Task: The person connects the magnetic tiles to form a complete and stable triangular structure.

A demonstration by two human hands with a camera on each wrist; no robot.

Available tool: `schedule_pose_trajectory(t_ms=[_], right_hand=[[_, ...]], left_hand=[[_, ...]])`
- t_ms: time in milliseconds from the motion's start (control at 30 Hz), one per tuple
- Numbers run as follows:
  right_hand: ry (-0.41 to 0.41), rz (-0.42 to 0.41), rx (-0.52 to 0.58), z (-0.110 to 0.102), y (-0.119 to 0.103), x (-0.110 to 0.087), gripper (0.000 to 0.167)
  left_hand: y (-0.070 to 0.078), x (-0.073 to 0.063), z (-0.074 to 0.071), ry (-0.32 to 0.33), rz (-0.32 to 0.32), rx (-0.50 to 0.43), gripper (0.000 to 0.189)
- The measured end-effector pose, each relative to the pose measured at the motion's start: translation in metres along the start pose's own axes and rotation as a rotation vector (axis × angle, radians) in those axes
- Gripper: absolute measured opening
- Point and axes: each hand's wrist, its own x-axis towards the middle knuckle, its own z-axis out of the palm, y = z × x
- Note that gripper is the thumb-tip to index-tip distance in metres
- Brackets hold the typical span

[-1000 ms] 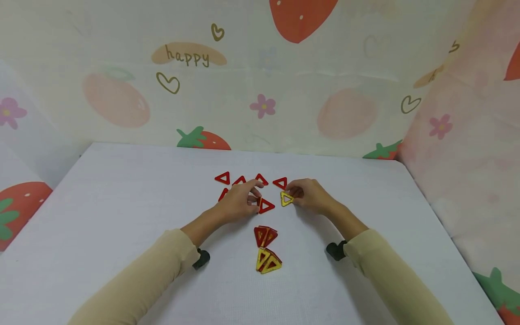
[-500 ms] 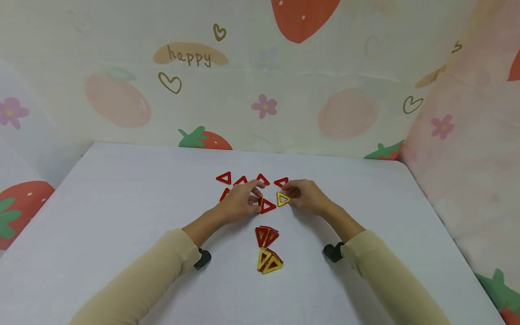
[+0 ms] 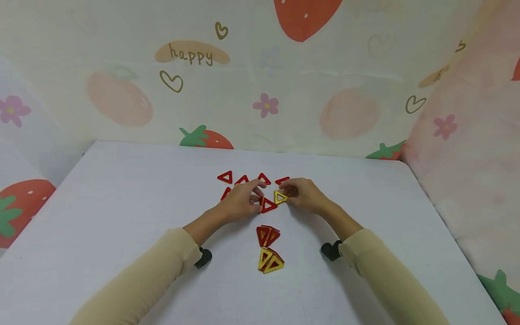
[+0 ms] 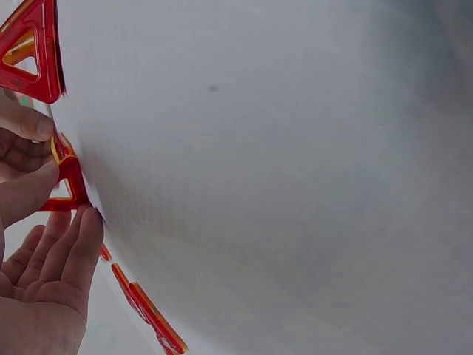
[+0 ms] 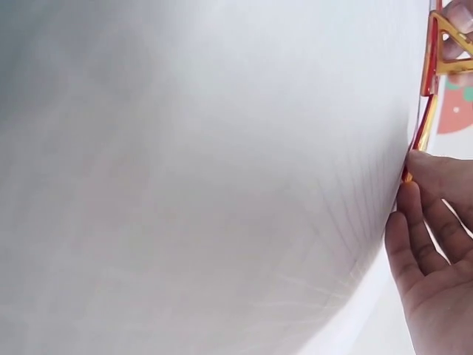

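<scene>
My left hand (image 3: 239,201) pinches a red triangular magnetic tile (image 3: 262,206) that stands over the table. In the left wrist view its thumb and fingers grip this red frame (image 4: 79,183). My right hand (image 3: 306,196) pinches a yellow triangular magnetic tile (image 3: 276,197) just right of and slightly beyond the red one. Seen from the right wrist, the thumb and fingertips hold a thin tile edge (image 5: 407,170) near the table surface. Whether the two held tiles touch, I cannot tell. Part of the red tile is hidden behind my left fingers.
Several red triangular tiles (image 3: 229,181) lie beyond the hands, some partly covered. Nearer to me stand a red tile cluster (image 3: 264,231) and a yellow-and-red cluster (image 3: 266,258), close together. The white table (image 3: 142,189) ends at a printed backdrop (image 3: 284,76).
My right hand has moved left with the yellow tile, bringing it close to the red tile. A red tile behind it is more covered now. My left hand stays nearly still.
</scene>
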Motion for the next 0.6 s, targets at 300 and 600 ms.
schedule_pose_trajectory(t_ms=[300,600], right_hand=[[0.006,-0.007,-0.003,0.0002,-0.0021,0.0023,0.03],[0.016,0.008,-0.023,0.003,-0.0028,0.0068,0.029]], left_hand=[[-0.0009,0.0,0.0004,0.003,0.011,-0.003,0.051],[-0.0006,-0.0003,0.0002,0.009,0.004,-0.001,0.051]])
